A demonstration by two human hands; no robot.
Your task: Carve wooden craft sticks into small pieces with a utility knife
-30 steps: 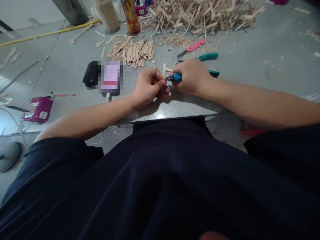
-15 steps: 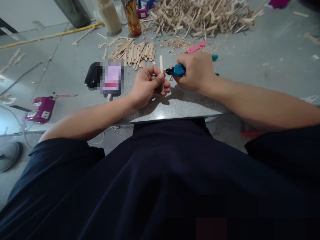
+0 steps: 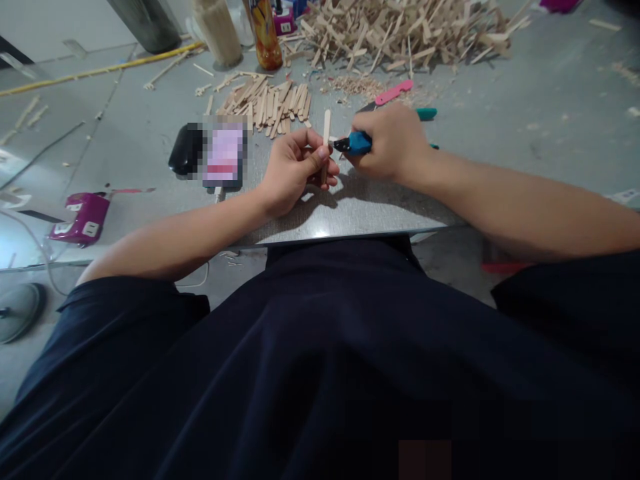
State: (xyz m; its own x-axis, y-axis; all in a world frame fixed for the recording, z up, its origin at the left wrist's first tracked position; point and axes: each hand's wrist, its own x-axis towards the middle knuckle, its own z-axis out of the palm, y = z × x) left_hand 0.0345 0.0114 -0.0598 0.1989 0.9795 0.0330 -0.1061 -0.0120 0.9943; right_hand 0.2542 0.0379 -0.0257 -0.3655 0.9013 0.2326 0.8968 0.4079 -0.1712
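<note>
My left hand pinches a pale wooden craft stick upright between thumb and fingers, closed on it. Just to the right, my right hand is wrapped round a blue-and-black hand tool, whose dark tip points left at the stick. Whether the tip touches the wood I cannot tell. The tool's kind is partly hidden by my fingers. Beyond my right hand lie a pink-handled folding knife and a green handle end. A small pile of craft sticks lies beyond my left hand.
A large heap of wooden pieces covers the back of the table. Wood shavings lie before it. An orange bottle and a beige container stand behind. To the left are a phone, black case and purple tape dispenser.
The craft stick has shifted slightly right and tilted a little. The tool's tip sits slightly further right. Both hands stay in almost the same place.
</note>
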